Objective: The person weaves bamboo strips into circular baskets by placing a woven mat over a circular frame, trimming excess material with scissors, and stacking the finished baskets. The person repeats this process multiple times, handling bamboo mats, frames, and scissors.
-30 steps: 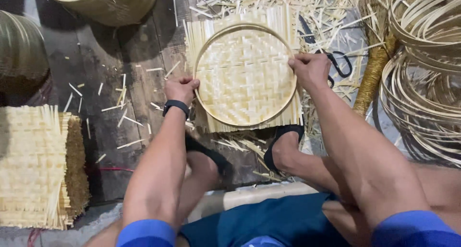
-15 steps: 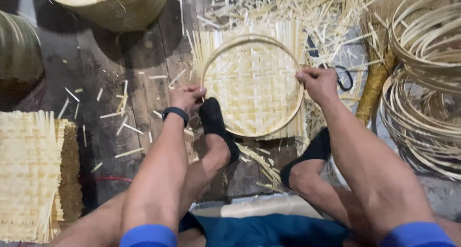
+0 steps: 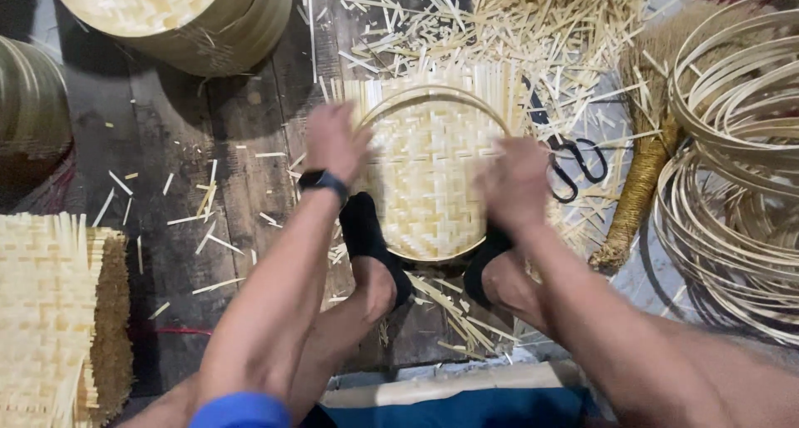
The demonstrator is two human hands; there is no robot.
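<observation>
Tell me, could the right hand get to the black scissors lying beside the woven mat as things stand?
Probably yes. The scissors lie in the open on bamboo scraps just beyond the right hand, with nothing covering them; that hand rests on the woven mat and would need to let go.

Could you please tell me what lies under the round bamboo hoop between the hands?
Under the round bamboo hoop lies a square woven bamboo mat, its loose strip ends sticking out beyond the hoop. The floor beneath the mat is covered.
</observation>
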